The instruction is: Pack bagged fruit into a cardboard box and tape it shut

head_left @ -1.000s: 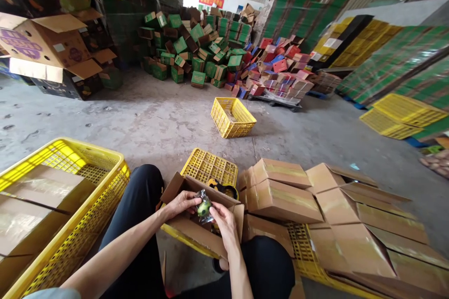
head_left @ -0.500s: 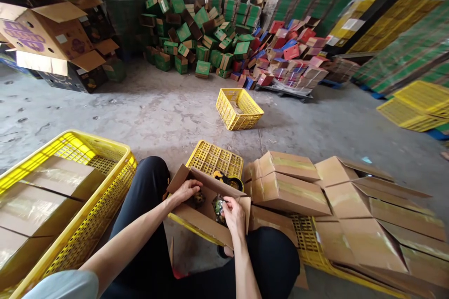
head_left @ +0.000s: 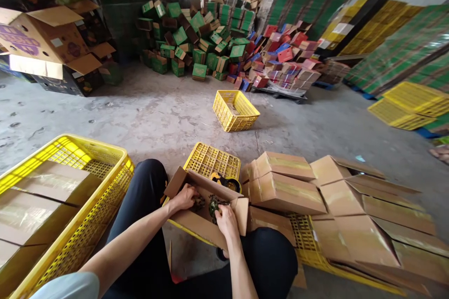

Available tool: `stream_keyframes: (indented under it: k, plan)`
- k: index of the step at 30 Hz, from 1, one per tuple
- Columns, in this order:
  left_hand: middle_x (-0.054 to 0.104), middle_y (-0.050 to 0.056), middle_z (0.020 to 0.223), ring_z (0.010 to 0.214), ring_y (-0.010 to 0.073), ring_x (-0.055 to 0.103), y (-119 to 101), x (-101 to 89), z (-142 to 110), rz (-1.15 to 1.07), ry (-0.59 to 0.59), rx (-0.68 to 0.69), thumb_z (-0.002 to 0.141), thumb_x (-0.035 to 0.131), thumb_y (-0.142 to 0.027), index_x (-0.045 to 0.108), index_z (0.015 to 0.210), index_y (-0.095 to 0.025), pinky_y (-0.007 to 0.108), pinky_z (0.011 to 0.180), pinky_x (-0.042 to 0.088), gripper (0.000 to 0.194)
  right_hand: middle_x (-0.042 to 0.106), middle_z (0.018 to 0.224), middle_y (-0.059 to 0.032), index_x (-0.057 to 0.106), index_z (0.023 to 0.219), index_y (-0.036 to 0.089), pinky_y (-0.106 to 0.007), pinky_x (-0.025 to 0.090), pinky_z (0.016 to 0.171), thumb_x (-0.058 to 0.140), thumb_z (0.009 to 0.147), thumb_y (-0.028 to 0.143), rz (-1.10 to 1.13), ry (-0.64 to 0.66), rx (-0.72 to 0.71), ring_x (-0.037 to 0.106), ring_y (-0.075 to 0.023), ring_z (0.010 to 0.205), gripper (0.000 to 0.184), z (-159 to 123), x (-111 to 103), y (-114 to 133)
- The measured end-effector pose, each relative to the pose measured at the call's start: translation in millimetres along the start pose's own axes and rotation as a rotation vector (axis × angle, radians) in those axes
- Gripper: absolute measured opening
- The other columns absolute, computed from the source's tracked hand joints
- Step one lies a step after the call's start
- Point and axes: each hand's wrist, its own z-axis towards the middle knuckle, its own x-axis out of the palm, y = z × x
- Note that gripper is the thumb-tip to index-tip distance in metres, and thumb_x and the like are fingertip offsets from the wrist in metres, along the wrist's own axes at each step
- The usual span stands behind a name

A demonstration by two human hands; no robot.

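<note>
An open cardboard box [head_left: 201,229] stands between my knees on yellow plastic crating. Inside it, my right hand [head_left: 227,220] has its fingers closed on a round green thing with dark spots in a clear wrapper [head_left: 213,206]; its exact kind is unclear. Toward the box's left end, my left hand [head_left: 185,197] reaches over the wall with curled fingers. Beside those fingertips is a darker wrapped thing [head_left: 199,202], mostly in shadow, and what the fingers hold is hidden. A black and yellow tape dispenser [head_left: 226,182] lies just behind the box.
A yellow crate [head_left: 121,168] with taped cartons [head_left: 52,182] stands at my left. More cartons [head_left: 291,191] are stacked at right on a yellow crate [head_left: 303,238]. An upturned crate [head_left: 212,161] is behind the box, another crate [head_left: 235,112] farther off. Green boxes [head_left: 199,71] lie heaped beyond.
My hands have gone from holding the wrapped green thing together above the box to being apart inside it. The right hand has lowered the green thing into the box; the left has moved leftward.
</note>
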Motion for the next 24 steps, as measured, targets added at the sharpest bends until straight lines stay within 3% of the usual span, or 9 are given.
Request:
stream_keyframes:
  k: [5,9,14,18,21,24]
  plan:
    - [0.076,0.01,0.128,0.121,0.0281,0.067,-15.1,-7.5,-1.1,-0.122,-0.034,0.012,0.072,0.055,-0.006,0.079,0.122,-0.017,0.038,0.111,0.049,0.057,0.081,0.121,-0.019,0.082,0.109,0.017,-0.047,0.059,0.106,0.068,0.086,0.042,0.03,-0.017,-0.053,0.076,-0.035,0.115,0.037,2.3,-3.3,10.2]
    - [0.078,0.009,0.123,0.111,0.0264,0.071,-33.0,-17.6,-4.3,-0.517,-0.042,-0.003,0.077,0.058,-0.014,0.08,0.12,-0.017,0.036,0.101,0.054,0.048,0.083,0.118,-0.0148,0.08,0.119,0.019,-0.043,0.065,0.096,0.069,0.085,0.059,0.164,0.023,-0.009,0.079,-0.0335,0.109,0.053,3.9,-9.4,22.4]
    - [0.079,0.009,0.114,0.104,0.0256,0.072,-50.3,-27.3,-10.4,-0.954,-0.015,-0.067,0.076,0.077,-0.025,0.079,0.12,-0.017,0.036,0.1,0.051,0.045,0.086,0.098,-0.0142,0.084,0.102,0.018,-0.039,0.067,0.082,0.07,0.079,0.077,0.301,0.047,0.059,0.083,-0.0348,0.093,0.065,1.7,-19.6,35.8]
    - [0.075,0.01,0.122,0.105,0.0232,0.071,-58.3,-29.0,-12.7,-1.154,-0.023,-0.062,0.074,0.09,-0.031,0.071,0.135,-0.021,0.033,0.095,0.051,0.066,0.085,0.082,-0.0119,0.084,0.082,0.019,-0.033,0.064,0.073,0.067,0.077,0.084,0.289,0.024,0.064,0.082,-0.0345,0.086,0.068,-1.4,-25.0,42.3]
    - [0.074,0.01,0.125,0.104,0.0217,0.07,-63.2,-29.3,-13.8,-1.199,-0.05,-0.074,0.074,0.095,-0.037,0.066,0.142,-0.023,0.03,0.09,0.051,0.075,0.083,0.075,-0.0092,0.085,0.081,0.019,-0.031,0.061,0.068,0.065,0.078,0.086,0.277,-0.011,0.07,0.08,-0.0323,0.08,0.07,-3.5,-27.3,46.3]
    - [0.076,0.01,0.115,0.1,0.0214,0.07,-66.5,-30.5,-15.4,-1.109,-0.014,-0.055,0.075,0.094,-0.048,0.075,0.125,-0.017,0.028,0.087,0.05,0.061,0.082,0.074,-0.0085,0.086,0.083,0.019,-0.031,0.06,0.065,0.063,0.079,0.086,0.281,-0.051,0.073,0.078,-0.0308,0.075,0.071,-4.9,-28.4,50.2]
